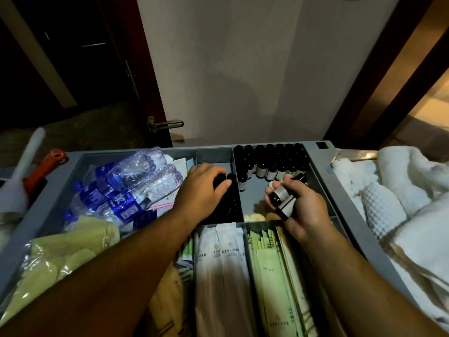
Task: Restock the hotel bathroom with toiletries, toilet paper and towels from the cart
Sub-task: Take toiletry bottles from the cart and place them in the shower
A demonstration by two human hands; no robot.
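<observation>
Wrapped packets (223, 263): long white sachets lie lengthwise in a front compartment of the grey cart tray (340, 190), under the person's two forearms.
Green packets (269, 276): stacked in the next compartment to the right, also lengthwise.
Left hand (201, 188): reaches into the narrow middle compartment, its grip curled over the tops of black-capped bottles (229, 178) standing there.
Right hand (298, 207): held just above the right rear compartment, its grip closed round a bunch of small labelled bottles (279, 194), dark with pale labels, lying at angles between the fingers.
Bottle stock (269, 161): rows of matching dark bottles stand upright along the back of that compartment.
Pale round pieces (255, 217): a few lie on the compartment floor below the right hand; what they are cannot be told.
Water bottles (126, 188): clear, blue-labelled, piled on their sides in the left section.
Yellow bag (60, 259): at the front left corner.
Towels (401, 190): white, heaped just right of the tray.
Door handle (167, 124): beyond the cart, on a dark door edge.
</observation>
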